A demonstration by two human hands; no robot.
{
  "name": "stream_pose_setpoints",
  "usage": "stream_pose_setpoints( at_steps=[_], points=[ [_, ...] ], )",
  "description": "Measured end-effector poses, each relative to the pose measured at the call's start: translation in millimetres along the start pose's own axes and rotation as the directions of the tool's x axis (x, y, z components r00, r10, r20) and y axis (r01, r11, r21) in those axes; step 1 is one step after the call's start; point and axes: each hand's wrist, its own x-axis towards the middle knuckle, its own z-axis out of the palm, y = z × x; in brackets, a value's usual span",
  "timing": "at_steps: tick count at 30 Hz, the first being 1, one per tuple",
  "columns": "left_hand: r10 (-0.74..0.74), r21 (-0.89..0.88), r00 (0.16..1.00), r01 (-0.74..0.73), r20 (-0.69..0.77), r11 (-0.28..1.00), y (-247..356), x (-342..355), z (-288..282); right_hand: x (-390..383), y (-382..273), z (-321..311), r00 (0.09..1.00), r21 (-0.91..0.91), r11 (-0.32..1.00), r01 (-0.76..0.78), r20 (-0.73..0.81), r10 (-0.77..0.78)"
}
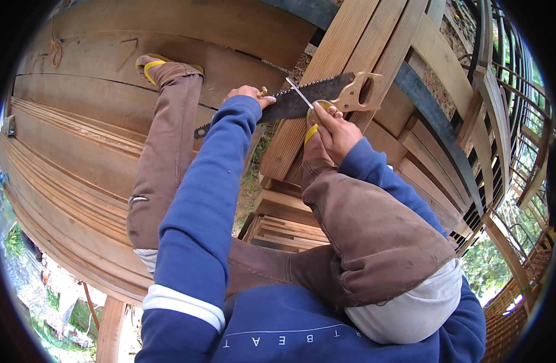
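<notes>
A handsaw [333,88] with a dark toothed blade and pale wooden handle lies crosswise over my right foot and the planks, teeth up along the far edge. My left hand [249,98] grips the blade toward its narrow end, thumb on it, beside a small tan item too small to name. My right hand [338,130] is closed on a slim metal file [298,89], which crosses the teeth at a slant. My right foot, in a yellow-strapped sandal [312,133], is under that hand and partly hidden.
Long boards [370,27] run beneath the saw. Wide planks [102,57] and stacked strips [66,157] are at left, with my other foot [169,69] on them. More lumber [435,157], a dark strip [423,103] and curved-looking slatted framework [492,121] are at right.
</notes>
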Motion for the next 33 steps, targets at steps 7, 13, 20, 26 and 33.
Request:
stream_pose_setpoints(
  at_steps=[7, 13, 20, 26, 33],
  points=[
    [0.025, -0.051, 1.0, -0.026, -0.017, 0.998, -1, -1, 1, -19, 9, -1, 0.999, 0.037, 0.999, -0.004, 0.042, 0.002],
    [0.023, -0.066, 0.999, -0.025, -0.031, 0.998, -5, 4, 5, -23, 11, -1, 0.996, 0.049, 0.999, -0.014, 0.091, 0.009],
    [0.031, -0.056, 0.999, -0.033, -0.036, 0.998, 0, 2, 5, -7, 6, -6, 0.969, -0.059, 0.99, -0.131, 0.203, 0.14],
    [0.043, -0.026, 0.999, -0.043, 0.002, 0.999, -5, 10, 4, 13, 3, 6, 0.993, -0.066, 0.996, -0.063, 0.092, 0.069],
    [0.024, -0.025, 0.997, -0.026, -0.077, 0.999, -4, 6, 10, 55, -10, -6, 0.994, 0.12, 0.99, -0.075, -0.071, 0.084]
  ],
)
